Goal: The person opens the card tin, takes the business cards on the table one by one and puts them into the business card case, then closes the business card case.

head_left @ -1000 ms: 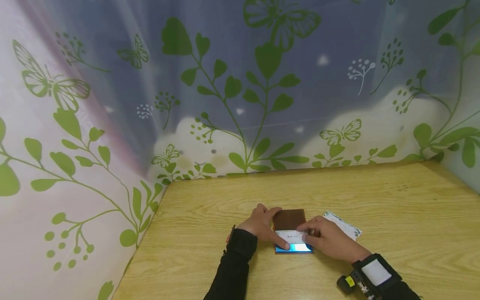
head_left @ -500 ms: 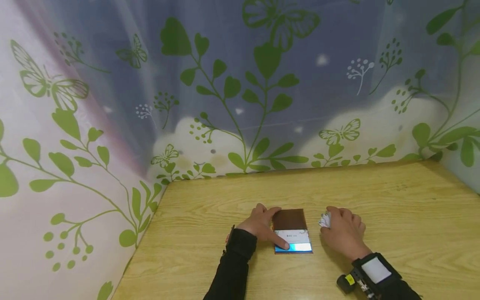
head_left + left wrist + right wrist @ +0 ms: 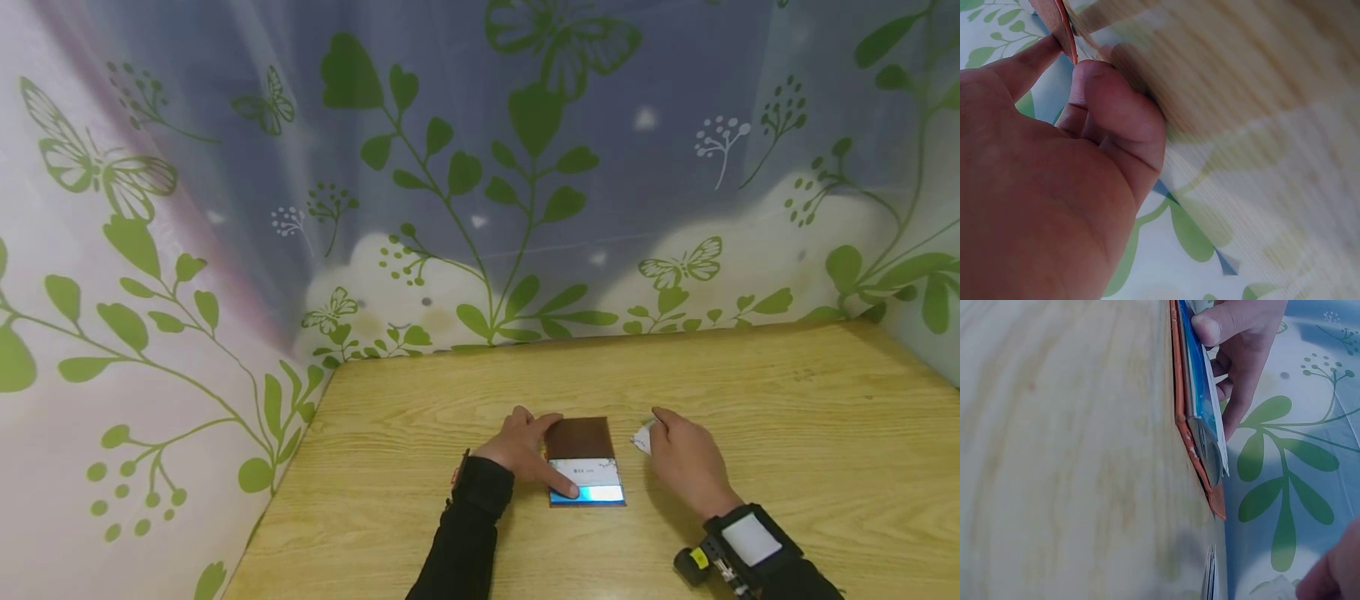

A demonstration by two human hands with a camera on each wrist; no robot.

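An open brown card holder (image 3: 577,437) lies on the table, a white printed card (image 3: 596,472) and a shiny blue strip (image 3: 603,493) on its near half. My left hand (image 3: 525,450) rests along its left side, thumb over the blue strip, index finger at the far left corner. To the right, my right hand (image 3: 690,462) holds a white leaf-patterned card (image 3: 642,437), mostly covered by the fingers. The right wrist view shows the holder (image 3: 1179,375) edge-on, and the thin edges of a small stack of cards (image 3: 1210,575) below it.
The wood-grain table (image 3: 420,533) reaches back to a curtain (image 3: 450,167) printed with leaves and butterflies. More of this curtain hangs along the left side. A black strap with a small camera (image 3: 693,567) sits on my right wrist.
My right hand has left the white card in the holder, moved right and taken hold of the leaf-patterned card that lay on the table. My left hand has kept its place.
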